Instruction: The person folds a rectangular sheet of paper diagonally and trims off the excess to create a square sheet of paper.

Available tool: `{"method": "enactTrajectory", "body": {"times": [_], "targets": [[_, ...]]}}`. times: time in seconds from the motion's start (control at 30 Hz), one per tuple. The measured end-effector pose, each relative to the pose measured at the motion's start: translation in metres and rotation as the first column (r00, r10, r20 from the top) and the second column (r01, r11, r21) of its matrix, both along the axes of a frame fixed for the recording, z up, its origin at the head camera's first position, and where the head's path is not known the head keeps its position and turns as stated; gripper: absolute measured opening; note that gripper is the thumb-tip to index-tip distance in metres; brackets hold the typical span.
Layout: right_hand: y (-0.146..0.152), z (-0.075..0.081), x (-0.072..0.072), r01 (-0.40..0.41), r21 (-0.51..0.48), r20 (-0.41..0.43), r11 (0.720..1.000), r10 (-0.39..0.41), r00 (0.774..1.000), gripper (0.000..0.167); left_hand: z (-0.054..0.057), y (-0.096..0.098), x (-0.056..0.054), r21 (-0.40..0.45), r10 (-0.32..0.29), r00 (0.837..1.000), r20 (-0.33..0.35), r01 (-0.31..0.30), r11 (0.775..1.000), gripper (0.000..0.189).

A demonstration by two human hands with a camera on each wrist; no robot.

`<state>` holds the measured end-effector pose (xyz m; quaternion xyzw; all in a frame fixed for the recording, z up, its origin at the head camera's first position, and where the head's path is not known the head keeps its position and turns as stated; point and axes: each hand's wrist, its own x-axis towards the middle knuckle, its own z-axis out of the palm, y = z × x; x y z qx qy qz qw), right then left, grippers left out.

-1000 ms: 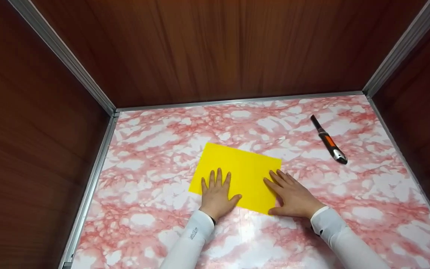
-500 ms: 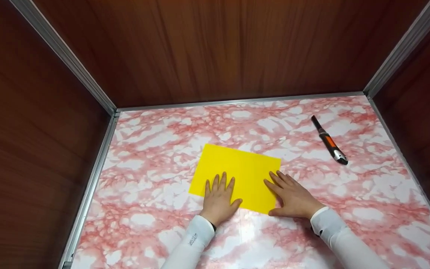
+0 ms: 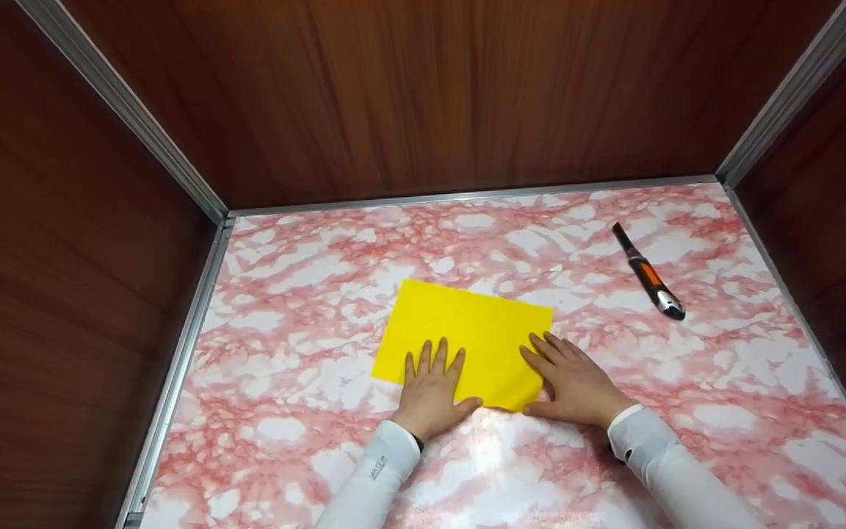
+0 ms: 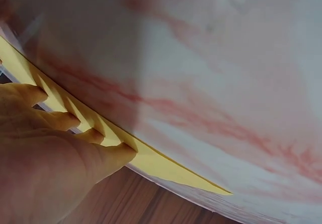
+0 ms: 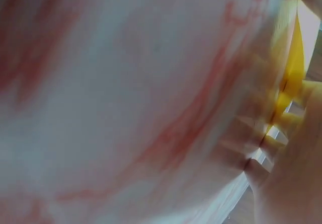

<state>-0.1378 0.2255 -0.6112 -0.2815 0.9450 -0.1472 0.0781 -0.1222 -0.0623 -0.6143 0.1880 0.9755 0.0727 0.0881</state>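
Note:
A yellow sheet of paper lies on the red-and-white marbled table. My left hand rests on its near left part, fingers spread and straight, thumb at the near edge. At the right edge my right hand touches the sheet with extended fingers, its thumb at the near right corner. Between the two thumbs the near edge bulges up slightly. The left wrist view shows the fingertips of the left hand on the paper. In the right wrist view the right hand is beside the yellow paper.
A black knife-like tool with an orange panel on its handle lies at the table's back right. Brown wood panels with grey metal edging enclose the back and both sides.
The left hand has drawn slightly nearer and to the right, its fingers closer together. The right thumb has moved inward, and the paper's near right corner has buckled up.

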Motion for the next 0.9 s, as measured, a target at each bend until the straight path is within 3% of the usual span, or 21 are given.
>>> {"method": "enactTrajectory", "body": {"times": [0.37, 0.67, 0.9], "targets": [[-0.009, -0.002, -0.007, 0.121, -0.066, -0.092, 0.99, -0.127, 0.988, 0.095, 0.003, -0.001, -0.002, 0.032, -0.007, 1.0, -0.015, 0.008, 0.999, 0.1], [-0.009, 0.001, -0.008, 0.139, -0.13, -0.111, 0.982, -0.154, 0.982, 0.096, 0.001, 0.002, -0.007, 0.088, 0.058, 0.997, -0.047, -0.054, 0.995, 0.057], [0.004, 0.0, -0.012, 0.141, -0.117, -0.093, 0.983, -0.152, 0.984, 0.101, 0.004, -0.004, -0.01, 0.123, 0.041, 0.997, -0.062, -0.033, 0.992, 0.045]]}}
